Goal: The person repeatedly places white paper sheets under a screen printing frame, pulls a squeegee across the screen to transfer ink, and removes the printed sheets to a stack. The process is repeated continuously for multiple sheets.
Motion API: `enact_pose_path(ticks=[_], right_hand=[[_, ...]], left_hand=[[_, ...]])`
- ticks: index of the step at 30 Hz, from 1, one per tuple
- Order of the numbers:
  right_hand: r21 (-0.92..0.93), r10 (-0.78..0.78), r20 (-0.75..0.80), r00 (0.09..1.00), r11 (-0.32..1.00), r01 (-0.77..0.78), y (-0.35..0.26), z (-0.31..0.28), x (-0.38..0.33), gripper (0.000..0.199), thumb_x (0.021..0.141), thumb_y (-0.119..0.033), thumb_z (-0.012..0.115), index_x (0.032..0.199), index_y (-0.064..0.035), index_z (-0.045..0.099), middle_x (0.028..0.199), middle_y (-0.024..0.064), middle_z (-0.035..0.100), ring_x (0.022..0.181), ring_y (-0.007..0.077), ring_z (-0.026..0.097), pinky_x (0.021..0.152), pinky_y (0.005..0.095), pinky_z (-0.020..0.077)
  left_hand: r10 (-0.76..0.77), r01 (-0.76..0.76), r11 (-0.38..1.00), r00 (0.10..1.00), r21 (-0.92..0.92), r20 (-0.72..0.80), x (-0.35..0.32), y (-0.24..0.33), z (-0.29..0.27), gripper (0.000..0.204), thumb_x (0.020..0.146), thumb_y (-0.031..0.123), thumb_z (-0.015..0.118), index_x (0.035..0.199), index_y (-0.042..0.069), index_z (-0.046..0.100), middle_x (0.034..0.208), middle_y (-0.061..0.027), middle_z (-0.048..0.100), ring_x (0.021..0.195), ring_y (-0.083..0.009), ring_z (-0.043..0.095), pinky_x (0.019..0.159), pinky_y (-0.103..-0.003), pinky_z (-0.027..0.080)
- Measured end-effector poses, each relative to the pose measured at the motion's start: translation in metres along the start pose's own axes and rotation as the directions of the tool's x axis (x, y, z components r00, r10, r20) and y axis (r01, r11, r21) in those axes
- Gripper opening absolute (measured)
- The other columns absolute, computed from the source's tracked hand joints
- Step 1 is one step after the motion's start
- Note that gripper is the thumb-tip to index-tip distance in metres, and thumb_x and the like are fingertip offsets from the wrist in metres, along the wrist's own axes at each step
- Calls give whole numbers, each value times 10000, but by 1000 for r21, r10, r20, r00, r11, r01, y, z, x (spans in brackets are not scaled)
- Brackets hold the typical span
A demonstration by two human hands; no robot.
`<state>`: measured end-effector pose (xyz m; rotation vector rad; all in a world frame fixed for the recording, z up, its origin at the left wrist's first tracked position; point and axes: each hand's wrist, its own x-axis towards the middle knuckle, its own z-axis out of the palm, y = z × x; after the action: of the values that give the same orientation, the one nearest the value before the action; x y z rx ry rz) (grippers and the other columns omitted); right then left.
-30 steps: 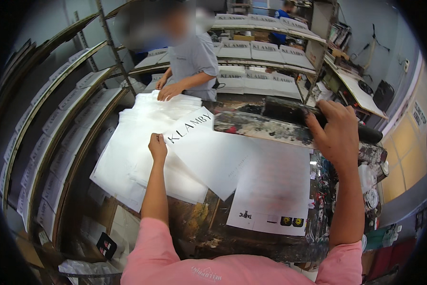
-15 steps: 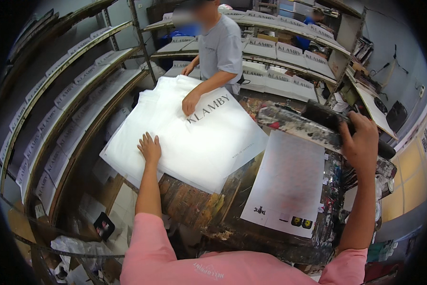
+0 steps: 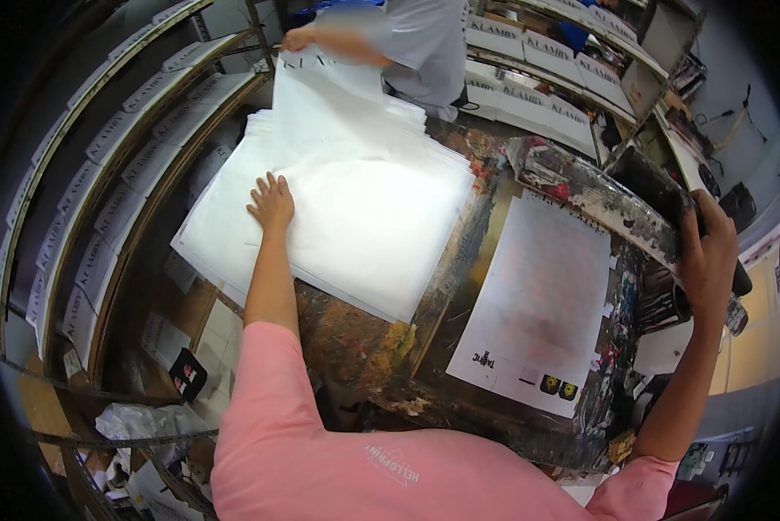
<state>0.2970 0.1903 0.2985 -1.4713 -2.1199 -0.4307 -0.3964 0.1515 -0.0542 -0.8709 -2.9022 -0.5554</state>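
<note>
white sheets [image 3: 381,230], where are they?
in a stack on the paint-stained worktable [image 3: 342,326], in front of the person and toward the left.

and the left hand [image 3: 273,207]?
open, palm down, fingers spread on the top of the stack.

the right hand [image 3: 711,247]?
curled around a dark bar [image 3: 653,181], well apart from the stack; the bar lies along a paint-crusted board [image 3: 594,198].

what's between?
a single sheet with reddish mottling [image 3: 542,295] lies flat to the right of the stack.

anyone opposite?
a co-worker's hand [image 3: 299,39] is at the far edge of a lettered sheet [image 3: 329,100], beyond the left hand.
</note>
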Motion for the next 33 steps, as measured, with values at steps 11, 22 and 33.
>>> enact_pose_path(ticks=[11,22,33], right_hand=[[88,-45,-91,995,995,53,-1,5,-1,461,1041,-428,597,1174,0,705,980,280,695,962,489,659,865,483,503],[69,-179,-217,960,978,198,-12,-2,-18,492,1001,-460,643,1085,18,726,944,273,741,928,457,712,869,517,535],[140,-163,-181,970,972,189,-12,-18,-5,561,981,-476,602,832,43,752,850,256,749,866,417,737,853,513,560]], left_hand=[[154,-128,970,981,208,-115,-96,16,15,907,1061,741,351,1718,118,308,1780,-231,227,1620,-501,212,1297,-669,117],[680,-653,730,660,203,-319,-186,69,-53,653,1065,501,630,1624,185,511,1745,-181,353,1636,-427,245,1256,-761,-3],[978,-918,156,93,-363,185,-386,204,-5,538,1135,425,479,1603,162,523,1738,-107,386,1600,-438,317,1296,-680,155]])
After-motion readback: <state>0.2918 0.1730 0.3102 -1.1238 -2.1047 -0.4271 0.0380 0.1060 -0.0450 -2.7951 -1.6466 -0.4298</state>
